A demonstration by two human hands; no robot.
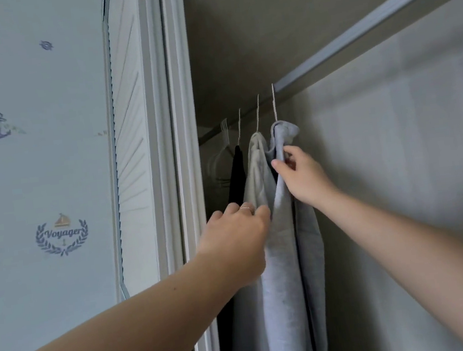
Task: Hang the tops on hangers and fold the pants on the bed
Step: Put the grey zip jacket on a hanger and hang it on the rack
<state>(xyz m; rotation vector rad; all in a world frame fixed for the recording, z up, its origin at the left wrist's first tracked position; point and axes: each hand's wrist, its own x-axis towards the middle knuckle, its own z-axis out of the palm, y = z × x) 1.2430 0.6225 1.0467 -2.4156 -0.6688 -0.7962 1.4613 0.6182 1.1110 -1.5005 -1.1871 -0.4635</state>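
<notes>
Wardrobe frame [184, 123] stands just left of the left hand [235, 241], whose fingers reach into the cream top [258, 172]; its grip is unclear. Between the hands hangs the long grey top [285, 255], pinched near its collar by the right hand [303, 178]. There is open space rightward.

Soft, even daylight, dimmer inside the wardrobe [211, 62]; wide-angle bending at the edges, slightly soft focus throughout.
</notes>
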